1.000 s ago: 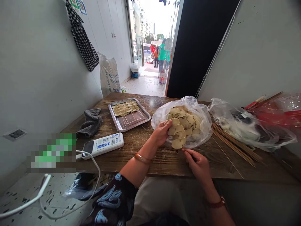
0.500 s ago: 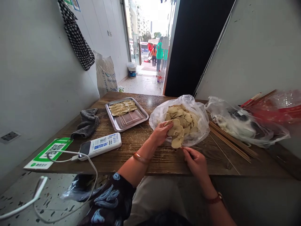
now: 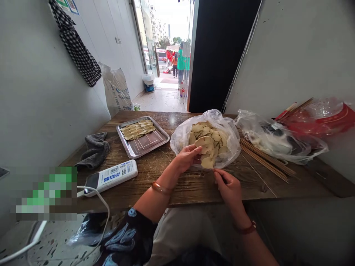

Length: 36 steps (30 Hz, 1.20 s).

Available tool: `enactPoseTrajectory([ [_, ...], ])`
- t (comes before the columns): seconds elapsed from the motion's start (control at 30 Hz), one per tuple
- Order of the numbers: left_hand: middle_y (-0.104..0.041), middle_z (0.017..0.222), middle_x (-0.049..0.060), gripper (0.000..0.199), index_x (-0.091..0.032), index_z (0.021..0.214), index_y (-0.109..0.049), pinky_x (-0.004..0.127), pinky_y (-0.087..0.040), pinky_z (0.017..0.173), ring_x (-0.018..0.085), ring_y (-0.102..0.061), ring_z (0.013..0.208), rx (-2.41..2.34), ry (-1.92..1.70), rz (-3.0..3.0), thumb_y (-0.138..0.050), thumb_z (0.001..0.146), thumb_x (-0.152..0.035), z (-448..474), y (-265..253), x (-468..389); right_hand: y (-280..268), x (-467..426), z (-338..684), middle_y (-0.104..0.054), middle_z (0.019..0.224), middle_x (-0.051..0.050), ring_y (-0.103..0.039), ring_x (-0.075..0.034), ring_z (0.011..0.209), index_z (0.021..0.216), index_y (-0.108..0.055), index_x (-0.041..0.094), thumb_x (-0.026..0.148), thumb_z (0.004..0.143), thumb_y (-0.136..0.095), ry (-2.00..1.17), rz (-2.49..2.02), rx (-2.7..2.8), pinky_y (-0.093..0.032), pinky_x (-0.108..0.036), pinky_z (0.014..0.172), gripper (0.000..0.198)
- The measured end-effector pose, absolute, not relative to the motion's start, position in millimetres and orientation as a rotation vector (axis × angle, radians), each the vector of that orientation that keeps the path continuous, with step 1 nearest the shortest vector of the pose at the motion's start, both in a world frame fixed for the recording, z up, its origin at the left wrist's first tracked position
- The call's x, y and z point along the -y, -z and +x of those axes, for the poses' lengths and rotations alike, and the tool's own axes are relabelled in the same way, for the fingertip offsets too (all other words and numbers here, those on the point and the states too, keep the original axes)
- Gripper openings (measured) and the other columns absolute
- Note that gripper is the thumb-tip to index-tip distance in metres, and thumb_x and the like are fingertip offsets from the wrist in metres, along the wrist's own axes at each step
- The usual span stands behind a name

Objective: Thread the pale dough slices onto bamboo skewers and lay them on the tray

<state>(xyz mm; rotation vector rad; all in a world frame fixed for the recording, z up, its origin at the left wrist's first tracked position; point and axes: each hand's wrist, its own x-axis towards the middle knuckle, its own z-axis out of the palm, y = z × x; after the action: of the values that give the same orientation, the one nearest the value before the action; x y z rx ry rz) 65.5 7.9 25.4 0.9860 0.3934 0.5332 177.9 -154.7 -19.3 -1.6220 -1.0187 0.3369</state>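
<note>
At table edge, left hand grip clamped on slices, right hand pinching skewer.

Small street-side food stall or shop back room, used for skewer prep. Rough wooden table between bare white walls; on it a steel tray of finished skewers, a clear bag of sliced pieces right of the tray, loose bamboo sticks further right. Behind the table, an open doorway onto a street.

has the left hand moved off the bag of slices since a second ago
No. The left hand stays at the near left edge of the bag of slices; only the camera view shifted.
</note>
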Motion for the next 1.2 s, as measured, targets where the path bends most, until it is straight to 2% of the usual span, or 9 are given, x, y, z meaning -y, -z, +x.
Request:
enactPoseTrajectory([
  [0.23, -0.069, 0.074, 0.003, 0.046, -0.011, 0.09, -0.067, 0.026, -0.051, 0.059, 0.013, -0.062, 0.059, -0.441, -0.607, 0.955, -0.087, 0.054, -0.032, 68, -24, -8, 16, 153, 178, -0.07, 0.071, -0.005, -0.062, -0.016, 0.058, 0.094, -0.074, 0.015, 0.038, 0.086, -0.055, -0.321, -1.616, 1.074, -0.046, -0.026, 0.052, 0.031],
  [0.53, -0.07, 0.075, 0.003, 0.049, -0.013, 0.097, -0.066, 0.021, -0.049, 0.055, 0.012, -0.063, 0.06, -0.478, -0.758, 0.984, -0.086, 0.055, -0.028, 76, -22, -2, 17, 152, 177, -0.076, 0.091, -0.007, -0.07, -0.023, 0.083, 0.092, -0.075, 0.018, 0.032, 0.087, -0.056, -0.181, -1.572, 1.162, -0.052, -0.033, 0.077, 0.024],
  [0.7, -0.07, 0.077, 0.003, 0.042, -0.013, 0.096, -0.067, 0.023, -0.051, 0.056, 0.011, -0.062, 0.06, -0.407, -0.634, 0.893, -0.083, 0.062, -0.031, 74, -25, -3, 15, 152, 176, -0.075, 0.083, -0.005, -0.069, -0.02, 0.073, 0.09, -0.074, 0.019, 0.031, 0.088, -0.054, -0.15, -1.592, 1.155, -0.053, -0.032, 0.072, 0.024],
  [0.8, -0.07, 0.075, 0.004, 0.034, -0.011, 0.091, -0.068, 0.022, -0.051, 0.057, 0.011, -0.063, 0.06, -0.405, -0.582, 0.85, -0.078, 0.069, -0.035, 73, -24, -4, 15, 152, 175, -0.075, 0.087, -0.005, -0.069, -0.02, 0.078, 0.091, -0.074, 0.02, 0.03, 0.089, -0.053, -0.137, -1.565, 1.164, -0.053, -0.031, 0.074, 0.023],
  [0.9, -0.071, 0.079, 0.008, 0.037, -0.009, 0.093, -0.069, 0.026, -0.054, 0.063, 0.016, -0.066, 0.066, -0.388, -0.529, 0.841, -0.075, 0.073, -0.04, 74, -24, -2, 15, 150, 174, -0.076, 0.091, -0.005, -0.07, -0.021, 0.084, 0.092, -0.074, 0.02, 0.028, 0.089, -0.054, -0.122, -1.54, 1.186, -0.053, -0.032, 0.078, 0.021],
  [1.0, -0.072, 0.086, 0.011, 0.042, -0.009, 0.098, -0.069, 0.028, -0.055, 0.067, 0.018, -0.067, 0.072, -0.34, -0.493, 0.844, -0.078, 0.07, -0.039, 73, -26, 1, 13, 146, 173, -0.076, 0.092, -0.006, -0.07, -0.021, 0.086, 0.091, -0.074, 0.02, 0.028, 0.088, -0.055, -0.102, -1.539, 1.157, -0.053, -0.033, 0.08, 0.021],
  [1.2, -0.072, 0.1, 0.008, 0.048, -0.014, 0.106, -0.066, 0.026, -0.053, 0.076, 0.018, -0.068, 0.085, -0.243, -0.559, 0.876, -0.083, 0.062, -0.02, 71, -30, 3, 0, 138, 170, -0.076, 0.088, -0.006, -0.069, -0.02, 0.082, 0.087, -0.075, 0.02, 0.031, 0.086, -0.057, -0.149, -1.531, 1.089, -0.053, -0.032, 0.077, 0.021],
])
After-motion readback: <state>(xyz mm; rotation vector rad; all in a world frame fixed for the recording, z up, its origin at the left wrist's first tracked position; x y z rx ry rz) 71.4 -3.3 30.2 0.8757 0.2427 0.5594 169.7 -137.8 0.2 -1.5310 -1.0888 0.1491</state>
